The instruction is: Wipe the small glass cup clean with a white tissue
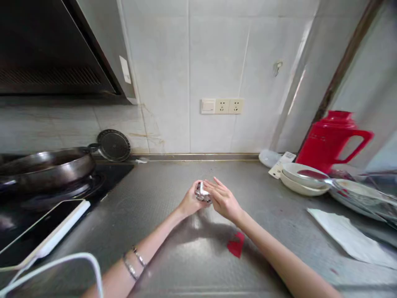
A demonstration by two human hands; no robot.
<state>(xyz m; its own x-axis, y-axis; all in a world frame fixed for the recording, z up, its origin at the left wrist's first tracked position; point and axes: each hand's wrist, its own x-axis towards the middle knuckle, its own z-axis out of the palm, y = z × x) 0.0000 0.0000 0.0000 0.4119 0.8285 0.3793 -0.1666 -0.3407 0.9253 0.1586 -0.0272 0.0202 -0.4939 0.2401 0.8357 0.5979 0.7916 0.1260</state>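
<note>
Small silver-and-white object (203, 195) sits in the person's left hand (191, 201), above the middle of the grey metal tabletop (173, 265), its true nature too blurred to make out. That hand is curled narrow around its side; the right hand (223, 201) has its fingers stretched out close together and laid against the white part on top, gripping nothing I can see. Two silvery bracelets (130, 265) circle the left forearm. Nearer than the hands, by the right forearm, lies a ragged red scrap (236, 245). Over on the left, a steel pan (52, 171) rests on the black glass stove (108, 180), a round dark disc (113, 145) leans on the tiled wall behind, and a white-edged phone (46, 231) lies near. Far right stands a red plastic jug (328, 142), with stacked pale bowls (305, 184) just in front and a white paper sheet (350, 236) nearer still
</note>
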